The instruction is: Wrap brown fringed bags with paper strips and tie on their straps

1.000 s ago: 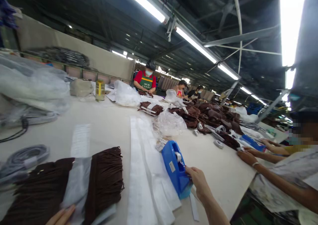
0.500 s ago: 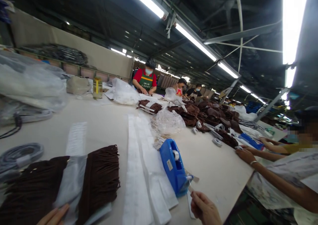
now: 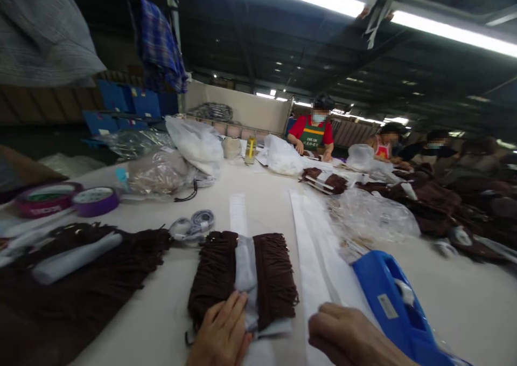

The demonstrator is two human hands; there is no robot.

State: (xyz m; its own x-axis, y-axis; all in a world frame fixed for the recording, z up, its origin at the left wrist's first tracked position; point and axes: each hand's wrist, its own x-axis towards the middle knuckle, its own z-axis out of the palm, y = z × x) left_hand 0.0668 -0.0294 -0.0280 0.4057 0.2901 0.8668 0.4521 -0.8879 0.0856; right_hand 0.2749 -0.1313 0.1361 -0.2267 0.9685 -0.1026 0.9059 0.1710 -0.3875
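Brown fringed bundle (image 3: 277,280) under flattened left hand (image 3: 224,328); right hand (image 3: 343,328) curled, grip unclear, near blue dispenser (image 3: 388,304)

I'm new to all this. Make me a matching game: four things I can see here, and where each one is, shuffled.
1. Banded fringed bundle
2. Blue tape dispenser
3. Checked cloth
4. Purple tape roll

A. Hanging at upper left
B. Lower right of the picture
C. At left, beside a magenta roll
D. Under the left hand

Pairs: 1-D, 2-B, 3-A, 4-C
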